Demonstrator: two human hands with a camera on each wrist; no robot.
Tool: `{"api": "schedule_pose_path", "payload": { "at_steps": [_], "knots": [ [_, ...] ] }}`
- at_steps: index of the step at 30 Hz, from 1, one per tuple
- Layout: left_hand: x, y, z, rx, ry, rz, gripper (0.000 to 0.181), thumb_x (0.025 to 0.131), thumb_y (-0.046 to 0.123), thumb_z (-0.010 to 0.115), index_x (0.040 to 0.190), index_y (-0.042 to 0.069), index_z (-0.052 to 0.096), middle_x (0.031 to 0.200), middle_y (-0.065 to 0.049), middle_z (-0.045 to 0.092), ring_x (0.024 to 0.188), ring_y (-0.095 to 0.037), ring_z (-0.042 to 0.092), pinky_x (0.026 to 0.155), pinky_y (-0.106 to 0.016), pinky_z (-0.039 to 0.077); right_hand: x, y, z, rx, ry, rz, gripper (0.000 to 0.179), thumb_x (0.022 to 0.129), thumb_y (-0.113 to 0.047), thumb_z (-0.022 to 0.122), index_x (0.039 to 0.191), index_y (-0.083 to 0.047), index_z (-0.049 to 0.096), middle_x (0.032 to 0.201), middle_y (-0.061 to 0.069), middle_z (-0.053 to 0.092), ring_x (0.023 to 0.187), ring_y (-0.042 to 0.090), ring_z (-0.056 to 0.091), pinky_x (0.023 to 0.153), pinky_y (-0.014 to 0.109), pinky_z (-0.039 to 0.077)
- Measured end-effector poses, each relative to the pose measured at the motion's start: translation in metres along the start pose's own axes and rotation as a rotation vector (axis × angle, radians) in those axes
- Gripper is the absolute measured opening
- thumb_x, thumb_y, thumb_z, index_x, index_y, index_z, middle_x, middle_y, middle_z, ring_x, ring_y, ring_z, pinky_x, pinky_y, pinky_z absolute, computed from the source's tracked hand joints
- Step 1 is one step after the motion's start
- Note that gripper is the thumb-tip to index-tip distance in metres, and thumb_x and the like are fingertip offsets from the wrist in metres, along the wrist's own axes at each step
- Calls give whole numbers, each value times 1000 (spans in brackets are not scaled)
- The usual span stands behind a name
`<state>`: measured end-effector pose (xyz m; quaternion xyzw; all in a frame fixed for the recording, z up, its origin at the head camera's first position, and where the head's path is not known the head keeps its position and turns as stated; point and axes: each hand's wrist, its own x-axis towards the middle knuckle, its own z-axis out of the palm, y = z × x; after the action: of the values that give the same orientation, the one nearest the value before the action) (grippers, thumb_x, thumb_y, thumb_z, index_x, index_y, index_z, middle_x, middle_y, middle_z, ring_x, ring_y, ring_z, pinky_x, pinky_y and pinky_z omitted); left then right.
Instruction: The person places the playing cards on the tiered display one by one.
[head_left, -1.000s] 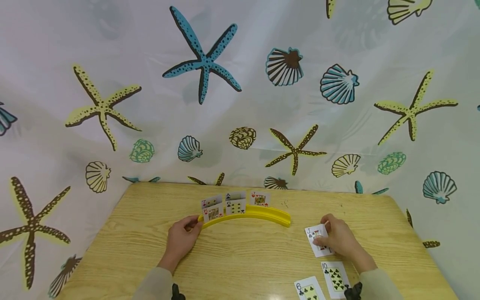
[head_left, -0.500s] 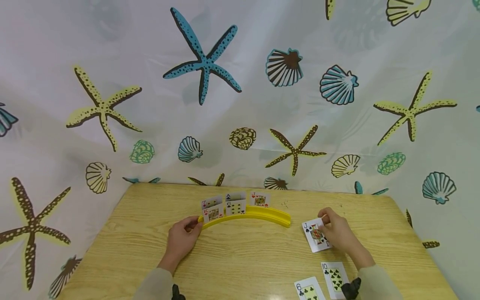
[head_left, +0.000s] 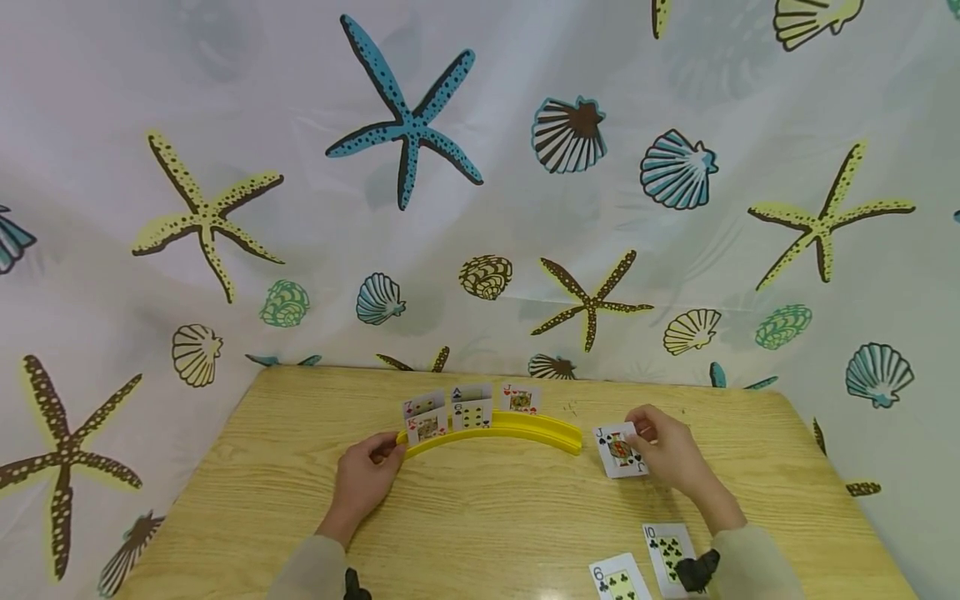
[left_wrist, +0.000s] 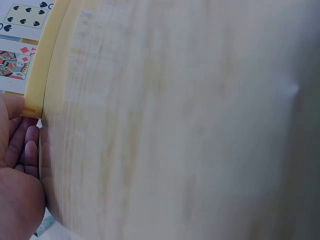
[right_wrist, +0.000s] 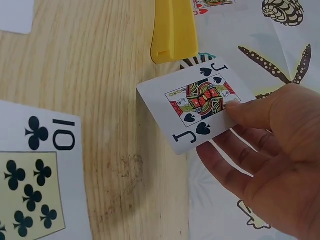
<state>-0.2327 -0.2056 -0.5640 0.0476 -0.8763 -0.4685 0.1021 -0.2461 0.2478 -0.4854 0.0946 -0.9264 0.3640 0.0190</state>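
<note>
My left hand [head_left: 366,475] pinches the left end of a yellow curved card holder [head_left: 551,432]; in the left wrist view the thumb lies on top of that end. Several cards stand in the holder: a king of diamonds [head_left: 427,427] in front of a seven [head_left: 422,406], a six of spades [head_left: 471,414] in front of an ace [head_left: 469,390], and a red jack [head_left: 520,398] nearer the middle. To the right of the holder, my right hand [head_left: 672,454] pinches a jack of spades [right_wrist: 205,97] by one edge, face up, thumb on its face and fingers beneath.
A ten of clubs [head_left: 666,550] and a six of clubs [head_left: 618,577] lie face up on the wooden table [head_left: 480,517] near the front right. A cloth [head_left: 480,208] printed with starfish and shells hangs behind the table and at its sides.
My right hand has lifted the jack of spades and moved it left and away from me, closer to the holder's right end. The left hand and the holder have stayed put.
</note>
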Motion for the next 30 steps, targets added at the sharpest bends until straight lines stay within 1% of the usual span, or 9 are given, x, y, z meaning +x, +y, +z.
{"api": "schedule_pose_path", "payload": {
  "at_steps": [5,8,12,14,20,26,30],
  "knots": [
    [0,0,-1,1,-5,-3,30,101,17,72,128,4,75,109,-12,79,92,-18,70,80,-26,54,2,-9,1,16,10,-37,16,103,-7,67,119,-4,65,99,7,69,92,20,65,74,31,52],
    [1,0,0,0,-2,-1,30,101,17,72,128,4,75,109,-12,79,92,-18,70,81,-26,54,4,-14,2,53,15,-64,15,103,-7,67,118,-4,66,99,7,69,90,19,65,72,29,51],
    [0,0,0,0,4,3,29,101,17,72,127,4,76,109,-12,79,92,-18,70,81,-26,54,6,-23,7,104,26,-81,15,102,-5,68,116,-4,66,98,9,70,89,19,66,70,26,51],
    [0,0,1,-1,5,5,29,101,17,72,127,4,76,109,-12,79,92,-17,70,81,-26,53,7,-27,10,119,32,-83,14,101,-5,69,115,-4,66,99,10,71,89,20,67,70,27,52],
    [0,-2,1,-10,4,6,29,101,16,73,127,4,76,108,-12,79,91,-17,69,80,-25,53,13,-35,21,134,46,-94,12,101,-4,69,113,-5,67,100,10,73,91,20,68,79,30,54],
    [0,-4,2,-8,10,15,29,101,17,73,126,4,76,108,-12,79,91,-17,70,80,-26,53,19,-44,32,162,53,-123,10,100,-3,71,109,-5,67,100,11,74,90,22,69,78,32,55],
    [1,-4,2,-6,13,12,29,101,18,73,127,5,76,108,-11,80,91,-17,70,80,-26,54,24,-50,38,167,66,-121,11,99,-3,72,109,-5,68,100,11,74,92,22,69,82,34,56]
  ]
}}
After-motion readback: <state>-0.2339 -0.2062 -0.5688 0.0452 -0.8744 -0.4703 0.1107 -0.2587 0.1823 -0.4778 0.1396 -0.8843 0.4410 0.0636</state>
